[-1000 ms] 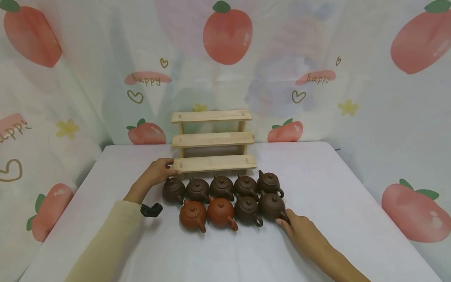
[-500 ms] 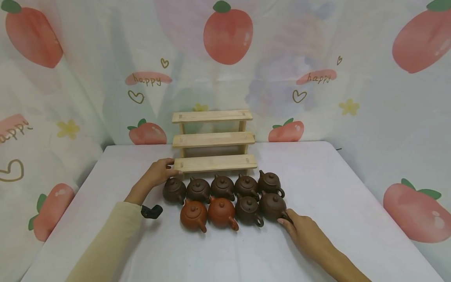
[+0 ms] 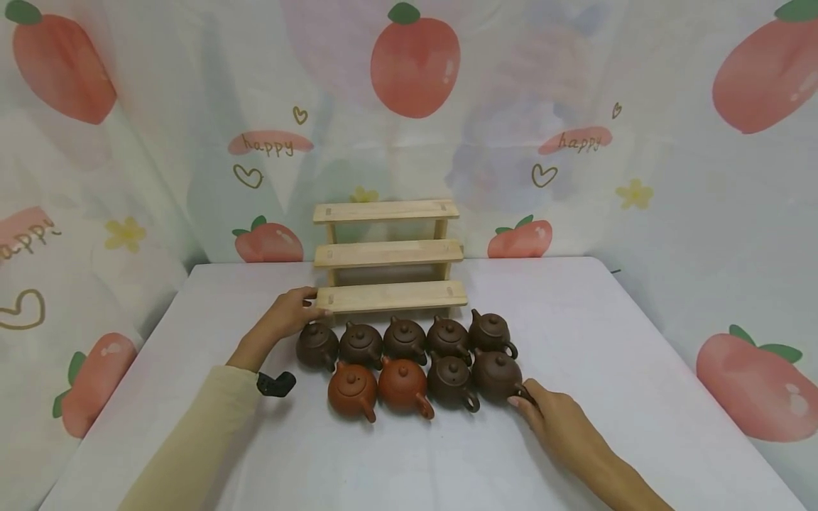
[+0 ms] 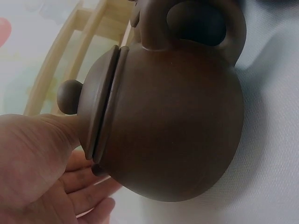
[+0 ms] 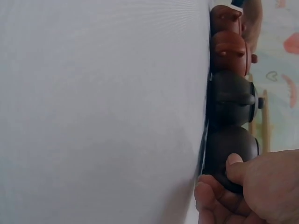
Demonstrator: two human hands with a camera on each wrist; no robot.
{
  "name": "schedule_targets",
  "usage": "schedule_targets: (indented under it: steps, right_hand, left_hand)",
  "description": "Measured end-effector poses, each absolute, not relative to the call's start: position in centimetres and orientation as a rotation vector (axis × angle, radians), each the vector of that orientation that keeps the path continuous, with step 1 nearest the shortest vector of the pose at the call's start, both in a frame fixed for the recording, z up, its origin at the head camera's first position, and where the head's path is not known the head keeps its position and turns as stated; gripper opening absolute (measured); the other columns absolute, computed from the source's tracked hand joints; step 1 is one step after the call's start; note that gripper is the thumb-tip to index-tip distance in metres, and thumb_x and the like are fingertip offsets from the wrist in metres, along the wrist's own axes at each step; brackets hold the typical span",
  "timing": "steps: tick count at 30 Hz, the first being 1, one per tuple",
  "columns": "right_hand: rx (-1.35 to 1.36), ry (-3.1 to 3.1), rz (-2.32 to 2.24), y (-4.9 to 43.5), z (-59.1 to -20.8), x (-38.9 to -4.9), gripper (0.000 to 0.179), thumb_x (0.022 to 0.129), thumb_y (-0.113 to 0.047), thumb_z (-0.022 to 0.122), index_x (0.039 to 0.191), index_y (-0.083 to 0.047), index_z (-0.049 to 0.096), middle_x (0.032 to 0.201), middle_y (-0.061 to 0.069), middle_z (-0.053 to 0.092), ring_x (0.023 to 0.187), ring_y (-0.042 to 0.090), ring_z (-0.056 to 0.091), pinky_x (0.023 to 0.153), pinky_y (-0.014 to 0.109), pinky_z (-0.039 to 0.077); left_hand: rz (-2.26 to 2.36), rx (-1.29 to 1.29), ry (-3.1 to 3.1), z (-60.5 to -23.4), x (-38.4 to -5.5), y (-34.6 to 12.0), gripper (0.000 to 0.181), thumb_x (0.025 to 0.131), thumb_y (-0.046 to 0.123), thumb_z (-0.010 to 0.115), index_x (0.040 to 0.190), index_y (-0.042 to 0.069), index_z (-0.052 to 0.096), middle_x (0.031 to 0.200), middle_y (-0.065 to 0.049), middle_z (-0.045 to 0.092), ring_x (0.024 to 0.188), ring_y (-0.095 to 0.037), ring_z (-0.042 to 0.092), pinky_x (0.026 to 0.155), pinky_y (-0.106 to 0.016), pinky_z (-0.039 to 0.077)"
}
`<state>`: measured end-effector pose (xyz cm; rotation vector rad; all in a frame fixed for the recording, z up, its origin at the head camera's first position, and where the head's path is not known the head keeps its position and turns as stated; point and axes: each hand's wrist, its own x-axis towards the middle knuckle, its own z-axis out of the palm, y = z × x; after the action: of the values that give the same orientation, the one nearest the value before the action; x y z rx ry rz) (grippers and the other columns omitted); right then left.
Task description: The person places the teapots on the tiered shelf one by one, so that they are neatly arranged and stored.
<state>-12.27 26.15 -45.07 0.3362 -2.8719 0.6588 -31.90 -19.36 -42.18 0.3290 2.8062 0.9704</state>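
Note:
In the head view my right hand [image 3: 562, 429] pinches the handle of a dark brown teapot [image 3: 497, 376] at the right end of the front row. Thumb and fingers meet at that handle in the right wrist view. My left hand [image 3: 290, 310] holds the left end of the lowest step of a wooden three-step rack [image 3: 390, 297], its thumb at the front edge. Another dark brown teapot [image 3: 317, 346] stands just below this hand. It fills the left wrist view and hides part of the left hand [image 4: 42, 163].
Two reddish-brown teapots [image 3: 402, 385] and a dark teapot [image 3: 451, 383] share the front row. Several dark teapots [image 3: 404, 339] stand close behind, right before the rack. A black device [image 3: 276, 384] sits at the left wrist. Patterned cloth [image 3: 409, 156] hangs behind the white table [image 3: 358, 468].
My right hand and the teapot it holds have shifted very slightly to the right. The left hand stays at the rack's end.

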Motion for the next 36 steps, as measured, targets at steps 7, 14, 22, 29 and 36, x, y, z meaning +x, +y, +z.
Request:
schedule_targets:
  steps: [7,14,22,29,36]
  right_hand:
    - [0.391,-2.805,0.660,26.2,-44.4,-12.2,0.029,0.104,-0.019,0.069,0.085,-0.019,0.047,0.064,-0.014,0.033,0.059,0.002,0.037,0.056,0.022,0.035]
    - [0.464,-2.770,0.722,26.2,-42.3,-13.2,0.026,0.106,-0.017,0.065,0.086,-0.017,0.049,0.065,-0.014,0.041,0.055,-0.002,0.036,0.050,0.021,0.035]
    - [0.552,-2.704,0.675,26.1,-38.9,-17.3,0.024,0.105,-0.011,0.065,0.087,-0.011,0.050,0.066,-0.008,0.047,0.054,0.003,0.038,0.049,0.022,0.036]
    - [0.521,-2.700,0.664,25.6,-35.6,-22.9,0.023,0.109,-0.016,0.060,0.090,-0.005,0.053,0.066,0.001,0.054,0.058,0.014,0.046,0.055,0.029,0.038]
    - [0.485,-2.766,0.678,24.1,-32.7,-28.6,0.030,0.112,-0.023,0.054,0.090,-0.004,0.055,0.070,0.008,0.060,0.061,0.023,0.053,0.060,0.036,0.041]
  left_hand:
    - [0.944,0.332,2.807,-42.1,-31.8,-19.4,0.067,0.103,0.033,0.071,0.152,-0.006,0.049,0.153,-0.033,0.050,0.138,-0.049,0.054,0.111,-0.059,0.048]
    - [0.946,0.350,2.805,-42.1,-32.0,-19.4,0.067,0.103,0.033,0.071,0.153,-0.006,0.049,0.153,-0.033,0.050,0.138,-0.049,0.054,0.110,-0.059,0.049]
    - [0.958,0.344,2.803,-41.9,-31.9,-19.2,0.065,0.103,0.030,0.071,0.152,-0.007,0.050,0.151,-0.033,0.052,0.136,-0.049,0.056,0.109,-0.058,0.050]
    - [0.967,0.342,2.807,-41.7,-31.8,-19.1,0.066,0.103,0.030,0.071,0.152,-0.008,0.048,0.151,-0.033,0.052,0.135,-0.048,0.057,0.109,-0.057,0.050]
    - [0.973,0.327,2.804,-42.0,-31.9,-19.4,0.066,0.103,0.030,0.070,0.152,-0.008,0.048,0.150,-0.033,0.052,0.136,-0.048,0.057,0.109,-0.057,0.050]
